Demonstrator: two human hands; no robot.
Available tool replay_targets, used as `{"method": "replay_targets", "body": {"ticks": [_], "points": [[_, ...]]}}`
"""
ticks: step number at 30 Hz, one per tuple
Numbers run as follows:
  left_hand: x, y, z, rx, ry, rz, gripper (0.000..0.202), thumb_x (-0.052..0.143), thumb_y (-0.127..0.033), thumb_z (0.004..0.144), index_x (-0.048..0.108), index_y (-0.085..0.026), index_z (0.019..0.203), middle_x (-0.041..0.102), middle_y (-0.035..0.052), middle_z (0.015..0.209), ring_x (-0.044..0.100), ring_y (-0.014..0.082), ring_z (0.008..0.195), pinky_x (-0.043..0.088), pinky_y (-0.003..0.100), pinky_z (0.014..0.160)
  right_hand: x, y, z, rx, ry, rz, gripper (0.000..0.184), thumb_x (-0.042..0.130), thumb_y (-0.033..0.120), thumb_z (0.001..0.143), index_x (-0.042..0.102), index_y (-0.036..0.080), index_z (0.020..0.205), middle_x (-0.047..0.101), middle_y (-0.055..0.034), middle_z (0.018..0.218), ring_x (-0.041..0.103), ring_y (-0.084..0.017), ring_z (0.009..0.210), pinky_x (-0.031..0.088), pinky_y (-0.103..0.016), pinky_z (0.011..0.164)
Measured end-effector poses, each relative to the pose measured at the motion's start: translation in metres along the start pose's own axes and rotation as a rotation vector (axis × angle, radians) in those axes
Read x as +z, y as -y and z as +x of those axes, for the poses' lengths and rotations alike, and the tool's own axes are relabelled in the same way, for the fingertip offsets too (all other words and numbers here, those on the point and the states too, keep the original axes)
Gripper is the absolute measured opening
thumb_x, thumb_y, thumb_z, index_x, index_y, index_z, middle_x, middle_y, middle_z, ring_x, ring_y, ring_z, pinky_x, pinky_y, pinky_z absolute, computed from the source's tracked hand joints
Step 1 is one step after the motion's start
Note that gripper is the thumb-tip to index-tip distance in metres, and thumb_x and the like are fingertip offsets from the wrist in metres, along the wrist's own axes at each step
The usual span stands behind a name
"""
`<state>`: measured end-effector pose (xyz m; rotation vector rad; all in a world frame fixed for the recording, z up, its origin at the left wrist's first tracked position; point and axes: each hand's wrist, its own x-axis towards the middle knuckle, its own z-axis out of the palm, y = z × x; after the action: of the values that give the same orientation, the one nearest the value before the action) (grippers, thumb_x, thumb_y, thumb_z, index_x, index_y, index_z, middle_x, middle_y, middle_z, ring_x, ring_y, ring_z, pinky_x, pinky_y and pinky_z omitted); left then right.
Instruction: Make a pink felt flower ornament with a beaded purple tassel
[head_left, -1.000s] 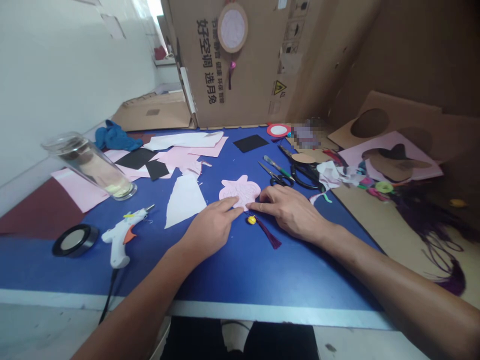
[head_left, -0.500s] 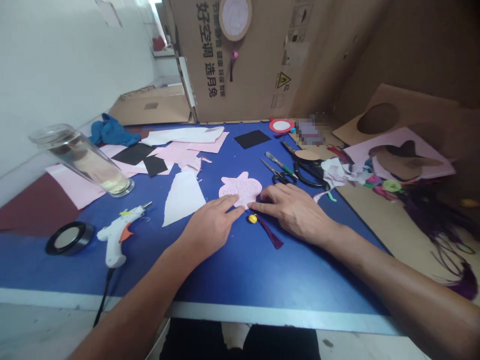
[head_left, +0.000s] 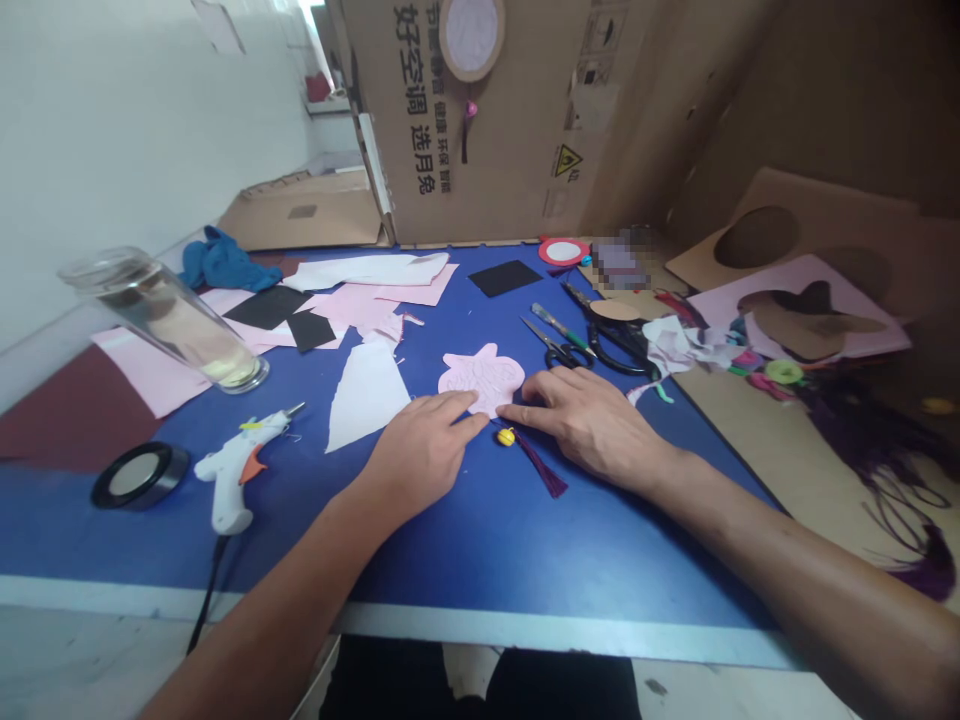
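A pink flower-shaped cutout (head_left: 480,375) with faint line patterns lies flat on the blue table in front of me. My left hand (head_left: 424,450) rests at its lower left edge, thumb and forefinger stretched onto the pink surface. At the lower right edge, my right hand (head_left: 592,425) touches it with fingers partly bent and apart. Neither hand is wrapped around anything. Just below the cutout, between my hands, lie a yellow bell (head_left: 506,437) and a dark purple tassel (head_left: 544,470). White fabric (head_left: 364,395) lies beyond my left hand.
On the left are a white glue gun (head_left: 232,470), black tape (head_left: 140,477) and a tilted glass bottle (head_left: 180,325). Scissors (head_left: 559,350) and pliers (head_left: 619,340) lie beyond my right hand. A cardboard panel (head_left: 510,150) stands behind; scraps and tassels (head_left: 862,430) are at right.
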<state>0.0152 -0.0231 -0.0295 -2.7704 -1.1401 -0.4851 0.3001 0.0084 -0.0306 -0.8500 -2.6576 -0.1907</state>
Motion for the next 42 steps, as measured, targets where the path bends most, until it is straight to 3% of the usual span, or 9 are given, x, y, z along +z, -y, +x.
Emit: {"method": "replay_targets", "body": {"ticks": [25,33,37,42], "points": [[0.0024,0.0005,-0.0002,0.004,-0.014,-0.018,0.044,0.052,-0.006,0.1,0.077,-0.018,0.135,0.074,0.0161,0.145,0.073,0.0327,0.128,0.064,0.052,0.103,0.0057,-0.0027,-0.0009,0.021,-0.015,0.033,0.053,0.051,0.006,0.106,0.076,0.032,0.144,0.072,-0.0095,0.12,0.061,-0.026,0.099,0.041,-0.037,0.085],[-0.0009,-0.0002,0.0008,0.006,-0.034,-0.03,0.039,0.053,-0.007,0.102,0.078,-0.018,0.13,0.073,0.0164,0.146,0.073,0.0331,0.128,0.063,0.053,0.104,0.0049,-0.0027,-0.0005,0.023,-0.021,0.038,0.052,0.051,0.005,0.106,0.076,0.032,0.144,0.072,-0.0097,0.121,0.062,-0.026,0.101,0.041,-0.037,0.085],[0.0019,-0.0015,0.0019,-0.032,-0.066,-0.047,0.04,0.053,-0.007,0.102,0.074,-0.013,0.135,0.071,0.0188,0.15,0.07,0.0342,0.134,0.061,0.056,0.108,0.006,-0.0013,-0.0001,0.032,-0.013,0.014,0.054,0.05,0.008,0.109,0.071,0.035,0.151,0.071,-0.0096,0.122,0.06,-0.025,0.098,0.04,-0.037,0.085],[0.0046,-0.001,0.0018,-0.013,-0.049,-0.045,0.042,0.052,-0.005,0.1,0.077,-0.015,0.133,0.07,0.0186,0.152,0.069,0.0358,0.136,0.06,0.058,0.109,0.0043,0.0006,0.0013,0.038,0.007,0.006,0.051,0.051,0.008,0.109,0.076,0.034,0.145,0.072,-0.0099,0.122,0.061,-0.026,0.099,0.038,-0.038,0.084]]}}
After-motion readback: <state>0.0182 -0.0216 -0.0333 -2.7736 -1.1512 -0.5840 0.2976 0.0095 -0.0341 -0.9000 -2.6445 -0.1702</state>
